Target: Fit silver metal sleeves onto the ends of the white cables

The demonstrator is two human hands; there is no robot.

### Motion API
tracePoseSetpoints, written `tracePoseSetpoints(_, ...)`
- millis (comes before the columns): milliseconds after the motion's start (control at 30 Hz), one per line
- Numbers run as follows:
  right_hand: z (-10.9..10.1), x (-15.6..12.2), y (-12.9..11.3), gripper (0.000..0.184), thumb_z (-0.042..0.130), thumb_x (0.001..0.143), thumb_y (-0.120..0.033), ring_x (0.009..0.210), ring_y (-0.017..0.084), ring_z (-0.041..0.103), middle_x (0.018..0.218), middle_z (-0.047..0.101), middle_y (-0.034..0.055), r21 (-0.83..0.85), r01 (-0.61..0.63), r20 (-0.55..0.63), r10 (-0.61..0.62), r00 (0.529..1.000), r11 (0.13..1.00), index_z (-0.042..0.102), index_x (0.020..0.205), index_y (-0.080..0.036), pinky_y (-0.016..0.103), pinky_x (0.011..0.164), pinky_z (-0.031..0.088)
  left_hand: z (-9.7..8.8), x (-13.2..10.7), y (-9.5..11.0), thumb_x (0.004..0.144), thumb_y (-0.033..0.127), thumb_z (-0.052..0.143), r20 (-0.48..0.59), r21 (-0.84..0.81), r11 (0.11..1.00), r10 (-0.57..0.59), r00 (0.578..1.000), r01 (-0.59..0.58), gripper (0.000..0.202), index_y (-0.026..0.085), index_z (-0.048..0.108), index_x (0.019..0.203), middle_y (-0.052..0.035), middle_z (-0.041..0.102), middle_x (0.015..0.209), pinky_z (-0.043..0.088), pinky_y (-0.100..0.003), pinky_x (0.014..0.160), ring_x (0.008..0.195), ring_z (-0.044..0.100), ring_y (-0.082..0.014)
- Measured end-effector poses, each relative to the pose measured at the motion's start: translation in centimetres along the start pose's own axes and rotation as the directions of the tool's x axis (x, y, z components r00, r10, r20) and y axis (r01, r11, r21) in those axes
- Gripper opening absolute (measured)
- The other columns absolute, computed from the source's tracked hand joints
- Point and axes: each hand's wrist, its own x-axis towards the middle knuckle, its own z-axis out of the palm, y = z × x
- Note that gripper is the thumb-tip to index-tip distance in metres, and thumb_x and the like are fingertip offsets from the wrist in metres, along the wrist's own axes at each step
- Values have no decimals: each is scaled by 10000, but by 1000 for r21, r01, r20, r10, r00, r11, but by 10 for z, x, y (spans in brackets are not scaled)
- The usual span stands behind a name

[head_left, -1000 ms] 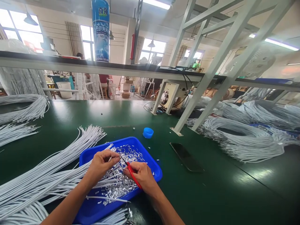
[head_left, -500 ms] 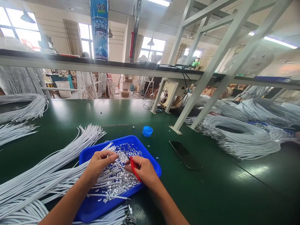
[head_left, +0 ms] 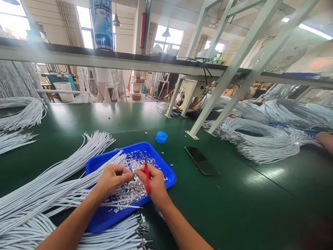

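My left hand (head_left: 113, 180) is closed in a pinch on the end of a white cable, mostly hidden by its fingers. My right hand (head_left: 153, 182) is wrapped round red-handled pliers (head_left: 147, 178), its thumb and forefinger meeting my left fingertips. Whatever small piece lies between the fingertips is too small to make out. Both hands hover over a blue tray (head_left: 166, 170) with many small silver metal pieces (head_left: 132, 192) in it. A bundle of white cables (head_left: 75, 163) runs from the left across the tray's edge.
Beyond the tray sit a blue cap (head_left: 161, 137) and a dark phone (head_left: 200, 160). Coiled cables (head_left: 265, 142) lie at right, near another person's hand (head_left: 325, 140). Metal frame legs (head_left: 221, 97) rise from the green table, and a spray can (head_left: 102, 26) stands on the shelf.
My right hand has moved left, bringing its fingertips to those of my left hand, and the pliers have turned more upright. Another person's hand shows more at the right edge. The view has tilted down.
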Motion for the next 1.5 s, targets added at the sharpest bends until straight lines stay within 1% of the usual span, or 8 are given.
tracePoseSetpoints(100,4,-1,2,208,508,764,-357,469,108,394,504,387,-45,263,-184,60,175,983,947,480,647,-187,232,462,360,-1,-1,3,682,351,649,15,-12,997,81,997,-80,242,121,646,609,38,496,494,263,-213,466,479,367,-86)
tracePoseSetpoints(267,-1,-1,0,237,639,682,-339,615,141,451,583,492,5,161,-65,-101,82,992,985,508,548,-194,258,580,380,2,-1,3,625,351,688,-3,-144,984,-104,995,103,245,119,636,564,24,532,482,296,-214,464,464,408,-89)
tracePoseSetpoints(467,-24,16,1,290,547,756,-426,500,97,385,537,402,-48,321,-33,-314,139,939,947,448,610,-195,240,526,359,-9,0,3,608,331,727,98,-277,936,-196,976,216,224,115,698,661,21,556,509,302,-212,476,464,413,-76)
tracePoseSetpoints(567,-29,16,2,333,562,753,-461,488,92,373,532,421,-37,151,-134,-114,152,982,979,498,595,-175,227,484,323,-22,0,4,583,293,760,243,-260,938,-165,956,228,309,140,731,849,-7,618,639,372,-228,563,584,498,-114)
tracePoseSetpoints(667,-27,11,-3,280,565,769,-441,575,117,448,633,506,-15,-102,-59,80,67,995,993,583,708,-169,225,527,346,-32,-3,4,601,270,756,321,-277,945,-79,944,174,329,172,729,914,-15,616,750,395,-234,631,692,517,-132)
tracePoseSetpoints(867,-21,4,-19,236,571,786,-381,668,149,502,705,573,14,-409,157,268,-46,962,899,572,672,-174,240,598,354,-28,-10,-5,494,264,825,67,-372,907,-186,980,198,456,140,713,918,34,570,570,377,-228,540,518,483,-89)
tracePoseSetpoints(1100,-13,2,-10,400,579,768,-399,536,108,390,549,468,-28,-627,204,321,10,947,752,391,494,-175,239,498,214,-19,-9,-10,498,298,822,-11,-506,839,-239,971,201,281,116,698,674,-2,633,529,402,-225,514,477,518,-95)
tracePoseSetpoints(1500,-13,3,4,434,553,756,-326,480,86,326,485,370,-43,-607,198,347,33,937,770,263,473,-169,243,479,162,-17,-9,-10,510,308,808,-47,-444,885,-181,982,142,262,116,705,654,0,617,513,375,-226,510,474,486,-91)
